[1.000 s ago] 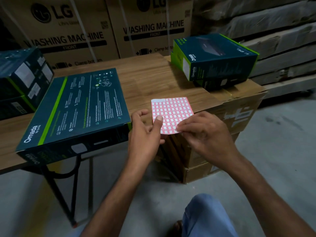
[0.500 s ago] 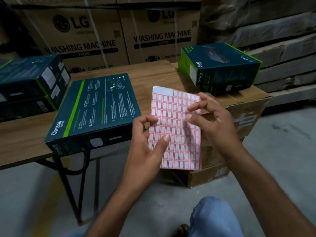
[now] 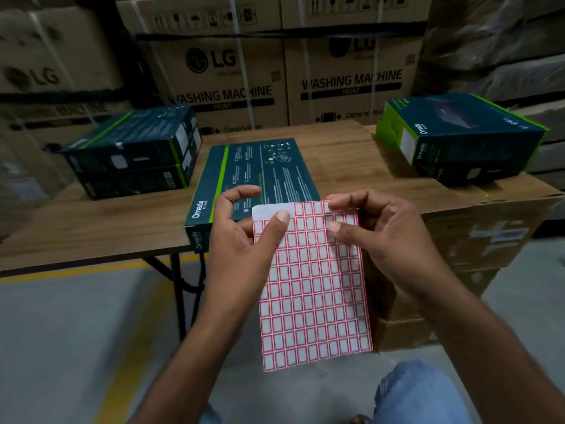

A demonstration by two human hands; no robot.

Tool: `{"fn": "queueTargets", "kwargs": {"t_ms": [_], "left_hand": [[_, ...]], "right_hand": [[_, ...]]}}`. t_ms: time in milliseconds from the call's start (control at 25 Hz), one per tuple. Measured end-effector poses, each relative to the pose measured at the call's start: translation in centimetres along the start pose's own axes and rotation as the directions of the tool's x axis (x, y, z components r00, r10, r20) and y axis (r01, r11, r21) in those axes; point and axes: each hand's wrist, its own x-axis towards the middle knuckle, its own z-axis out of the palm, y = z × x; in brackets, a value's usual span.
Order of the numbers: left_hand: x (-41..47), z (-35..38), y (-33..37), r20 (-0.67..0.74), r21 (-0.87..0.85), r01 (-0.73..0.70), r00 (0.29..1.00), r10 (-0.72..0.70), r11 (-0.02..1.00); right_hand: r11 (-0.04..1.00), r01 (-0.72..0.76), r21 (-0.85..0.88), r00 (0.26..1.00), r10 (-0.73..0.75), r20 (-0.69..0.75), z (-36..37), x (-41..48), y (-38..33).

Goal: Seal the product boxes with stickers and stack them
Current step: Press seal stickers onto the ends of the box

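Left hand (image 3: 244, 240) thumb pinning sticker sheet (image 3: 312, 286), right hand (image 3: 382, 240) pinching its top edge, flat product box (image 3: 253, 175) just beyond both hands on bench (image 3: 91, 224)

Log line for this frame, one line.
stage: sticker pick | left hand: holds sticker sheet | right hand: pinches sheet's top edge | flat box: lying on table | two-box stack: table left

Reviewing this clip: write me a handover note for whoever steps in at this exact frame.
Left hand grips the sticker sheet, thumb on top.
Right hand pinches at the sheet's top row, apparently to peel a sticker.
Flat box lies on the table ahead; two-box stack at table's left; green-edged box on the carton, right.
Done: some top-row stickers gone.
Left: peel, seal flat box, stack it.
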Motion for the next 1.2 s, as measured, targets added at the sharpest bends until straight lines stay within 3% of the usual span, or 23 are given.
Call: {"fn": "queueTargets", "kwargs": {"t_ms": [120,200,320,440,800,1200], "left_hand": [[-0.7,-1.2,0.9,-0.017,-0.001,-0.008,1.0,0.008,1.0],[-1.1,-1.6,1.1,-0.056,-0.009,-0.034,0.998,0.034,0.999],[-1.3,-1.8,1.0,-0.098,0.032,-0.085,0.991,0.087,0.996],[-1.0,-1.7,0.4,-0.123,-0.028,-0.124,0.985,0.119,0.992],[-0.1,-0.9,-1.2,-0.027,-0.28,0.005,1.0,-0.014,0.96],[0.1,-0.2,-2.1,0.0,-0.241,0.023,1.0,-0.023,0.97]], "right_hand": [[0.998,0.036,-0.051,0.998,-0.033,0.049,1.1,-0.4,-1.0],[0.977,0.107,-0.184,0.994,-0.101,0.043,1.7,-0.2,-1.3],[0.83,0.261,-0.493,0.953,-0.303,-0.005,2.9,-0.2,-1.0],[0.711,0.323,-0.625,0.898,-0.439,-0.035,3.7,-0.2,-0.7],[0.825,0.33,-0.458,0.916,-0.398,-0.055,3.9,0.3,0.0],[0.833,0.368,-0.413,0.913,-0.408,-0.011,3.3,0.4,0.4]]}}
